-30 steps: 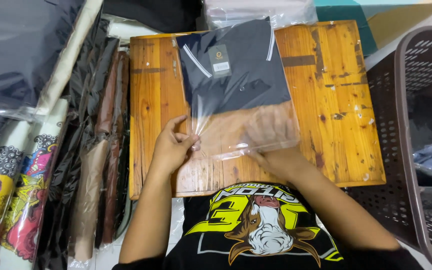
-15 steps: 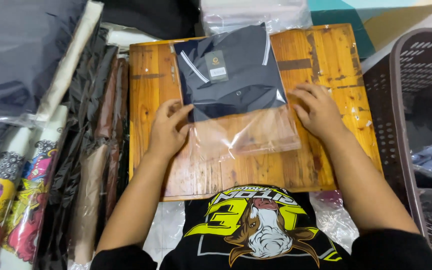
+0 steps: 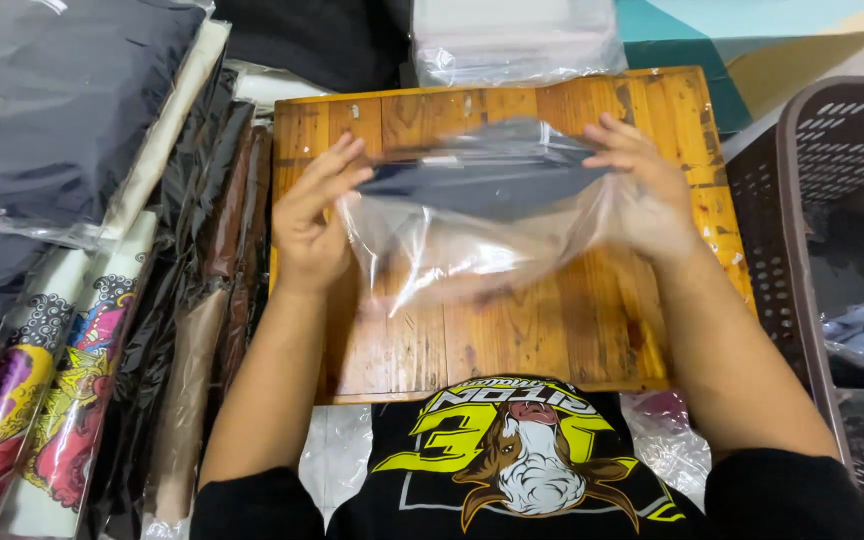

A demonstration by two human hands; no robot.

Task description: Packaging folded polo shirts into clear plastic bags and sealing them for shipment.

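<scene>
Left of the left hand lie stacks of bagged garments and printed rolls. That hand pinches the left edge of a clear plastic bag with a dark folded shirt inside, lifted between both hands above the wooden board. The right hand grips the bag's right edge, fingers curled over its top. Beyond the hands sits a pile of clear bags; right of the right hand stands a brown slotted basket.
</scene>
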